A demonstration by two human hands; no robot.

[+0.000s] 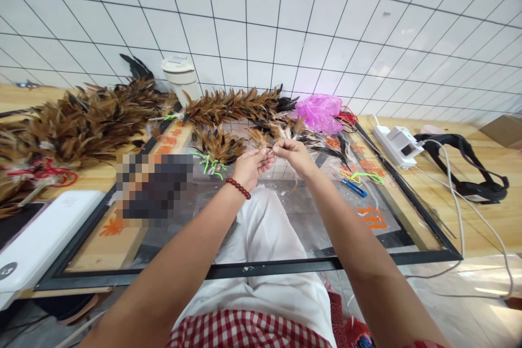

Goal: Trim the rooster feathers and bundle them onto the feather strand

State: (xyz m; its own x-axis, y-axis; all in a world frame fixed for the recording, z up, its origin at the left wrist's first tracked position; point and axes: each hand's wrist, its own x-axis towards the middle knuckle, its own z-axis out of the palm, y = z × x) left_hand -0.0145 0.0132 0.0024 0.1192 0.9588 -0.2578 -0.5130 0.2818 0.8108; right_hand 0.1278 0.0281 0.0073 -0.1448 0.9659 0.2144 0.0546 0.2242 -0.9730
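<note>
In front of me, over the glass-topped frame, my left hand (253, 167) and my right hand (294, 155) meet. Fingertips of both pinch a thin pale stem (269, 151), which looks like a feather's quill; its ends are hidden. Just beyond the fingers lie loose brown feathers (259, 137), and I cannot tell whether any of them is held. Left of my left hand is a bunch of brown-black feathers (220, 147) with bright green ties (210, 165). A blue utility knife (354, 187) rests on the glass to the right of my right hand.
Long brown feather strands (236, 106) stretch along the back, with a large pile (93, 119) at left. Around them stand a white lidded cup (180, 77) and a pink plastic bag (320, 113). A power strip (399, 145), black headband (468, 168) and white power bank (49, 234) flank the frame (277, 267).
</note>
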